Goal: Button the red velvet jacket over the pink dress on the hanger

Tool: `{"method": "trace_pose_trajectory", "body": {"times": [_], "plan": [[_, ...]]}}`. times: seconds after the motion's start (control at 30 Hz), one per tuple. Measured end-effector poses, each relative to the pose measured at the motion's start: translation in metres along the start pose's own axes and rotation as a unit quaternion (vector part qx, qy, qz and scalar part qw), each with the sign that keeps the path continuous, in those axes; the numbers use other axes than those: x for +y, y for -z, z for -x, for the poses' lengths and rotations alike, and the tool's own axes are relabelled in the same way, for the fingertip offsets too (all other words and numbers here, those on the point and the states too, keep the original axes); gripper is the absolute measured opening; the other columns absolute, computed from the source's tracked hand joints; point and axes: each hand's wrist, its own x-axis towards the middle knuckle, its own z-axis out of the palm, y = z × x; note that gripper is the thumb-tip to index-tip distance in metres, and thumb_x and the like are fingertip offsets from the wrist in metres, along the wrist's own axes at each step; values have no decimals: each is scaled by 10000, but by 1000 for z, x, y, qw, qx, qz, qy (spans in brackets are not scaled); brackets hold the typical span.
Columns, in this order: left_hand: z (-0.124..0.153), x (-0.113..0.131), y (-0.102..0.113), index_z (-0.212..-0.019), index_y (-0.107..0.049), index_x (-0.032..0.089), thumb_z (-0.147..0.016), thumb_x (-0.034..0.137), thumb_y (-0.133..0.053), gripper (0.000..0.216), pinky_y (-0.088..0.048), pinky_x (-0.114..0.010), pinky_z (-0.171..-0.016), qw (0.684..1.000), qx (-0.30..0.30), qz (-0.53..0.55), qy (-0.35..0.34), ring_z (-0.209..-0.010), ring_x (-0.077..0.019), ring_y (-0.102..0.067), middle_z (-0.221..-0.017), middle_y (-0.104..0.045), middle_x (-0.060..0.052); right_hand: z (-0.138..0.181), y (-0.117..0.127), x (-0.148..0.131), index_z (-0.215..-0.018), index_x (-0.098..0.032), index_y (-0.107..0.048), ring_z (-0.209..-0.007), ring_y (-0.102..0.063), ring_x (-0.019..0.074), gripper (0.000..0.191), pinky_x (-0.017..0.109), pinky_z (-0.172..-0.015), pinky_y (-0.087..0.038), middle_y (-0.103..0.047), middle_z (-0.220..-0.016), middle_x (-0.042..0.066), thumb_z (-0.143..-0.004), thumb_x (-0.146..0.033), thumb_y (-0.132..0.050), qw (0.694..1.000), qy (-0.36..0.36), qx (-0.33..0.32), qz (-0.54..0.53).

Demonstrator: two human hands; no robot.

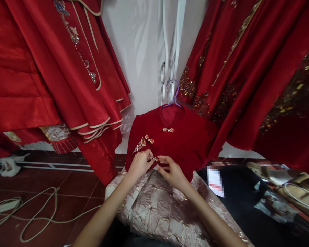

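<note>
A dark red velvet jacket [185,140] hangs on a purple hanger [175,97] in front of me. At its collar sits a fastened jewelled clasp [168,130]. A beaded brooch with dangling strands [143,142] decorates the chest on the left. Lower down, my left hand [143,162] pinches the front edge around a small jewelled clasp [156,159]. Its fingers are closed. From the other side my right hand [171,171] grips the same clasp between thumb and fingers. The fingertips partly cover the clasp, so whether it is fastened cannot be seen.
Pale brocade fabric [157,206] spreads below the jacket. Red garments [74,68] hang on the left, and sequinned red garments [249,85] on the right. A white cable [55,206] loops over the tiled floor. Shoes [296,185] and a black surface [237,202] lie at right.
</note>
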Motion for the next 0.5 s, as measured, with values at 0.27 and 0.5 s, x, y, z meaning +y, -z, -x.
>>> {"method": "trace_pose_trajectory", "body": {"times": [0.27,0.5], "plan": [[-1,0,-1,-757,-606,178,-746,142,-579,46,-502,-232,-679,1000,24,-2,-11,-702,-133,-641,-752,-672,-18,0,1,-1,-1132,-181,-551,-1024,-603,201,356,362,-817,-552,-609,-1136,119,-803,-312,-591,1000,2,2,-5],[0,9,2,-741,-638,146,-668,147,-653,74,-509,-229,-651,980,-62,187,7,-661,-127,-638,-696,-675,-19,0,5,-6,-1027,-191,-528,-775,-577,164,359,280,-639,-507,-581,-869,36,-694,-232,-657,998,19,32,47]]}}
